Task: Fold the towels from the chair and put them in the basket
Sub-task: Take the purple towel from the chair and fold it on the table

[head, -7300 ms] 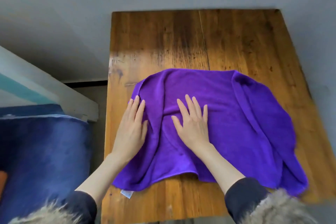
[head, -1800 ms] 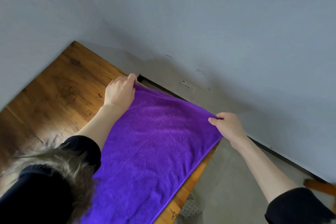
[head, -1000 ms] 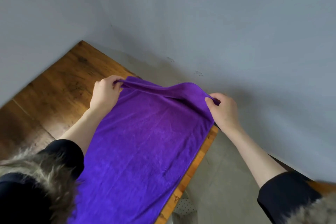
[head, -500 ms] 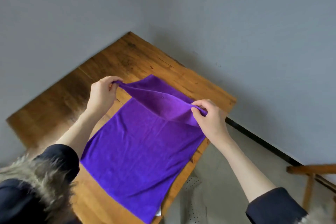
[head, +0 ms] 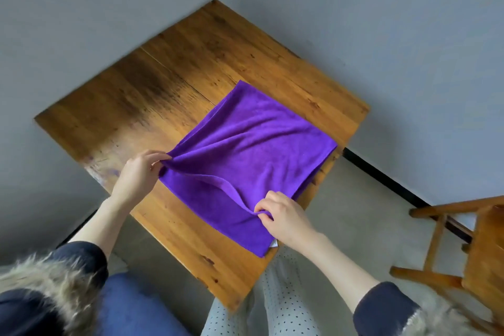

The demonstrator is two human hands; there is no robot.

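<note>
Two hands work on one purple towel (head: 253, 150), which lies folded over on the wooden table (head: 169, 82) in the middle of the frame, its right edge reaching the table's right rim. At centre left, the left hand (head: 139, 174) pinches the towel's upper-layer corner between thumb and curled fingers, the cloth bunched into creases there. Lower and to the right, the right hand (head: 283, 215) pinches the same layer's edge with its fingertips, close to the table's near rim, and a raised fold runs between the two hands. A small white tag (head: 274, 243) peeks out beneath the right wrist. At the right edge of the frame stands a wooden chair (head: 447, 240), well apart from the towel. Dark sleeves with fur trim (head: 41, 278) fill the lower corners.
</note>
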